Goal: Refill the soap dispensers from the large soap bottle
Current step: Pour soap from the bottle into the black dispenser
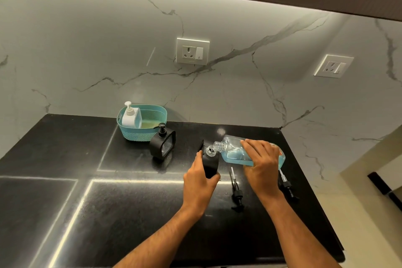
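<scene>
Right then, my left hand [201, 177] was wrapped around a black soap dispenser [209, 162] standing on the dark counter [121, 206], its neck open. My right hand [262, 162] was clamped over the large soap bottle [233, 151], tipped on its side with blue liquid inside, its mouth just above the dispenser's opening. Two pump heads [236, 191] lay beside my hands. Farther back stood a second black dispenser [162, 143], and a white dispenser [130, 115] sat in a teal basket [150, 130].
</scene>
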`<state>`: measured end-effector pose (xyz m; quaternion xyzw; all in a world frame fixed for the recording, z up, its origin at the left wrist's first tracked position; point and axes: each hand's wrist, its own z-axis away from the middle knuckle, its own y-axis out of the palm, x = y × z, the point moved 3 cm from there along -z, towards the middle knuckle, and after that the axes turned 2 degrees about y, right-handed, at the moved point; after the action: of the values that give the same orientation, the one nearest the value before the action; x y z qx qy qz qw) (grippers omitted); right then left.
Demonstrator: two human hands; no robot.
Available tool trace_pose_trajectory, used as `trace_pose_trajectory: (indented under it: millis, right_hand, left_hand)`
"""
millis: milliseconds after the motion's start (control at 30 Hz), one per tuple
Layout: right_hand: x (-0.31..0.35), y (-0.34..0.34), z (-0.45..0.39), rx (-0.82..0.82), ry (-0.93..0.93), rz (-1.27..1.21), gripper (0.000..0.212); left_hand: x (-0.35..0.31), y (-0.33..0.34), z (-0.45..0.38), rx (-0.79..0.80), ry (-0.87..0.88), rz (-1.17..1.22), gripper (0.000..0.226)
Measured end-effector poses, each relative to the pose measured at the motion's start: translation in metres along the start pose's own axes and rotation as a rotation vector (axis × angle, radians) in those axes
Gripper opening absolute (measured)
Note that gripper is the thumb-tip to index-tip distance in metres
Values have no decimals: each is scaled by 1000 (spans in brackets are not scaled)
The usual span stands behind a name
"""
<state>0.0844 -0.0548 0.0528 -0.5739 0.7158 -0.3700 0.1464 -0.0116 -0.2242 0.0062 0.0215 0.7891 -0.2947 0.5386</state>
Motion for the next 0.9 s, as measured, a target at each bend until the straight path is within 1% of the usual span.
trace_pose_trajectory:
  millis: [267,500,900]
  right_hand:
    - [0,-4,-4,-7,-11,20,67]
    - [1,-6,-5,1,-18,28,65]
    - [0,-6,-6,9,-14,25,68]
  left_hand:
    - [-2,0,1,12,23,-2,74]
    - [-1,-1,1,8,39,-7,79]
    - [0,-3,0,2,21,2,80]
